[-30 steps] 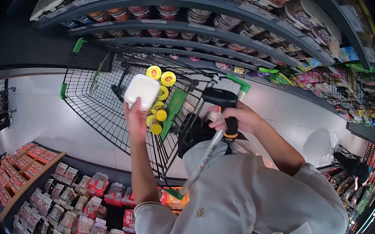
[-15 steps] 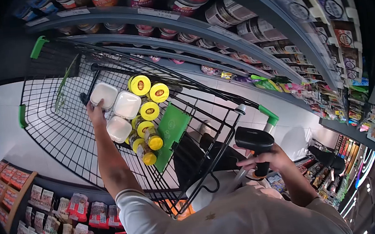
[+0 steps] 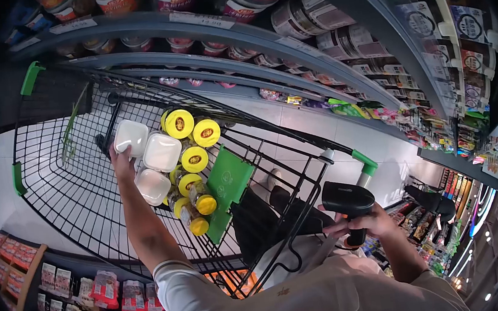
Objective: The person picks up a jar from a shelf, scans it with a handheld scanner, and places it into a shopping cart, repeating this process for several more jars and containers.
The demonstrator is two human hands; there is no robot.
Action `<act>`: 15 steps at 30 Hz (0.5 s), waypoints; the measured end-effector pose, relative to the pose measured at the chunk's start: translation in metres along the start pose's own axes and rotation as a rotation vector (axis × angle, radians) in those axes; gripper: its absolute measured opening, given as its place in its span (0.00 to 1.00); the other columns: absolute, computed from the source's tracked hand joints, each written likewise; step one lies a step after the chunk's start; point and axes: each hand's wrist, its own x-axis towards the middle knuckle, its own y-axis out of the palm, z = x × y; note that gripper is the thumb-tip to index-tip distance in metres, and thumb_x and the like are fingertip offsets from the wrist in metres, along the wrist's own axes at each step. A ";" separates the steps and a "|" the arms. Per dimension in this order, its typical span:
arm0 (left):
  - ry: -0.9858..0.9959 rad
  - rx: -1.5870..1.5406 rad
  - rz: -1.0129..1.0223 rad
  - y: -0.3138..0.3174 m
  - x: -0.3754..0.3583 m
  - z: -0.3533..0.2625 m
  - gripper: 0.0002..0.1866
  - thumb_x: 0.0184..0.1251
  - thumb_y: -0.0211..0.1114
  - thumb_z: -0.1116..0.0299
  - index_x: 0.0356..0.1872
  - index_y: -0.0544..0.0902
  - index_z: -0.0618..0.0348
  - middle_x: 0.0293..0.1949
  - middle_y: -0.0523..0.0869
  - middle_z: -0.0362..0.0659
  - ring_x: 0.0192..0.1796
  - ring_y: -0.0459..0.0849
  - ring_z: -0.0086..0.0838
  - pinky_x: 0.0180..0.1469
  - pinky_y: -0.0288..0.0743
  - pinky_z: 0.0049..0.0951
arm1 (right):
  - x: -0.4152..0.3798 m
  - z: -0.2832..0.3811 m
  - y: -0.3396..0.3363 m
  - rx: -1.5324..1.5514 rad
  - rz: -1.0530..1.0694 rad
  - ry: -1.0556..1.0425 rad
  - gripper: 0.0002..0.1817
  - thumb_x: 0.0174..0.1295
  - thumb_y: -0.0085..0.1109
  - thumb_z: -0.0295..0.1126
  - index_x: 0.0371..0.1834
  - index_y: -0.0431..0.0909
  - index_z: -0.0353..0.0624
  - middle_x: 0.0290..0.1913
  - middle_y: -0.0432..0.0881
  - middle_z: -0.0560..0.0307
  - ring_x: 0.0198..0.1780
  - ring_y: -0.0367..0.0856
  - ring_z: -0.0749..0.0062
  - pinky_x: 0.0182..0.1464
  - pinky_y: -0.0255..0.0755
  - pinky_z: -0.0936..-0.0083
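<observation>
My left hand [image 3: 123, 161] reaches into a black wire shopping cart [image 3: 71, 198] and has its fingers on the edge of a white-lidded container [image 3: 131, 137]. Two more such containers, one in the middle [image 3: 162, 152] and one nearer me [image 3: 153, 187], lie beside it. To their right are several jars with yellow lids [image 3: 195, 159], some upright and some tilted, next to a green panel [image 3: 226, 173]. My right hand [image 3: 365, 221] is wrapped round the handle of a black handheld scanner [image 3: 347, 198], outside the cart near its green-ended handle.
Shelves [image 3: 248, 34] with cups, jars and packets run along the top and right. Racks of red and white packets [image 3: 105, 286] stand at the lower left. A wooden-edged display [image 3: 15, 265] is at the far left. Pale floor tiles [image 3: 312, 124] show beyond the cart.
The cart and its contents appear slightly further left in view, and the shelves appear closer. My left hand remains at the same container; the scanner in my right hand appears slightly lower and further right.
</observation>
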 end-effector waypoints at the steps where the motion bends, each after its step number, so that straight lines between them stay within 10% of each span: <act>1: 0.007 0.003 -0.028 -0.005 0.007 0.005 0.31 0.71 0.65 0.77 0.73 0.66 0.46 0.68 0.75 0.45 0.68 0.75 0.40 0.66 0.74 0.49 | 0.000 0.000 0.000 0.004 0.001 -0.002 0.32 0.60 0.55 0.12 0.70 0.65 0.31 0.54 0.80 0.40 0.61 0.82 0.24 0.56 0.86 0.44; 9: 0.304 0.454 -0.414 -0.026 0.043 0.026 0.23 0.65 0.64 0.77 0.62 0.77 0.69 0.53 0.86 0.52 0.51 0.86 0.45 0.59 0.78 0.39 | -0.002 0.008 0.009 -0.059 0.023 -0.010 0.26 0.63 0.58 0.16 0.67 0.68 0.32 0.53 0.80 0.46 0.60 0.86 0.39 0.55 0.89 0.54; 15: 0.845 0.527 -0.627 0.110 -0.099 -0.059 0.20 0.68 0.65 0.74 0.60 0.77 0.71 0.56 0.80 0.58 0.59 0.79 0.48 0.60 0.77 0.44 | -0.003 0.006 0.005 -0.152 0.025 0.009 0.19 0.64 0.60 0.19 0.58 0.75 0.35 0.50 0.81 0.54 0.57 0.89 0.51 0.54 0.89 0.64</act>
